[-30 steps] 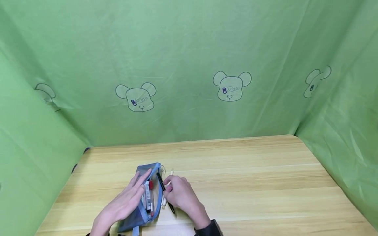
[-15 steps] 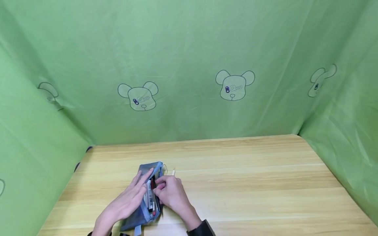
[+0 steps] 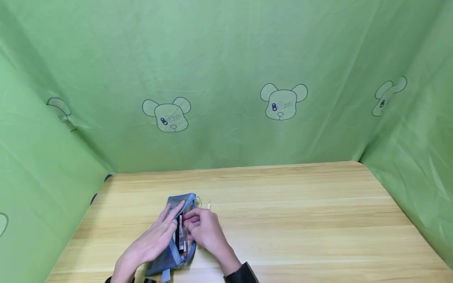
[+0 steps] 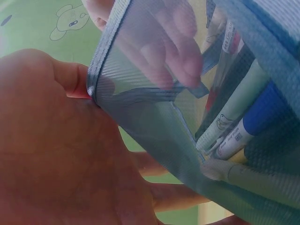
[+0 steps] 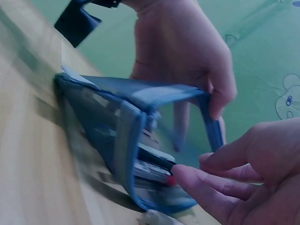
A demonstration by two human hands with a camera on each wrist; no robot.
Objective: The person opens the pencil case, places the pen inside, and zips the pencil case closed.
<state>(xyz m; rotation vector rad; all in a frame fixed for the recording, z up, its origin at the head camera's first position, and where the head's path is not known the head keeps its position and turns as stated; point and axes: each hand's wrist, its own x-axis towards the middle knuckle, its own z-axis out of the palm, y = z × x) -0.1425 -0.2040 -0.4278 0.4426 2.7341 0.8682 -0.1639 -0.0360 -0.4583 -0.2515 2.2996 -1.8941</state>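
A blue mesh pencil case [image 3: 159, 261] lies unzipped on the table, its mouth facing right. My left hand [image 3: 152, 239] pinches the upper edge of the mouth between thumb and fingers, shown closely in the right wrist view. My right hand [image 3: 207, 230] is at the mouth, its fingertips near the end of a black pen [image 5: 157, 157] inside. Those fingers are spread slightly apart, with nothing between them in the left wrist view. Also in the case are a red-tipped pen [image 3: 185, 247], a blue-capped marker [image 4: 262, 110] and a pale green pen [image 4: 234, 101].
A white pen [image 3: 209, 205] lies on the wooden table [image 3: 301, 220], partly behind my right hand. Green sheeting [image 3: 226, 59] with bear drawings walls the table at the back and sides. A small black item [image 3: 149, 280] sits at the bottom edge.
The black pen went from my right hand's pinch outside the case to lying inside it. My right hand moved left to the mouth, and its fingers have loosened. The left hand keeps its hold.
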